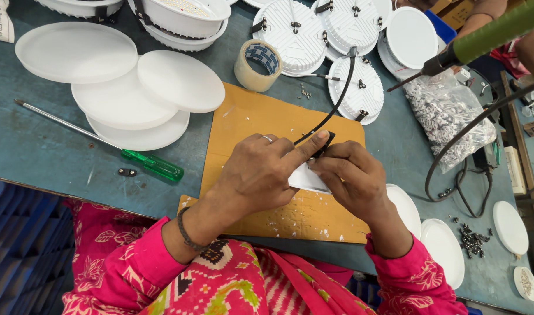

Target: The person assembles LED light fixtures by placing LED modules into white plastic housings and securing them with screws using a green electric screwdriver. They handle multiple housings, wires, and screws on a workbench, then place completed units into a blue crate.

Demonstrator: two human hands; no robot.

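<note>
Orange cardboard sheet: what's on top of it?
On the cardboard sheet: both hands, left hand and right hand, pinching a small white piece. Most of it is covered.

One head-worn camera looks steeply down and forward from above the near edge of the blue worktop (28, 149), close over it; its far edge lies beyond view.
</note>
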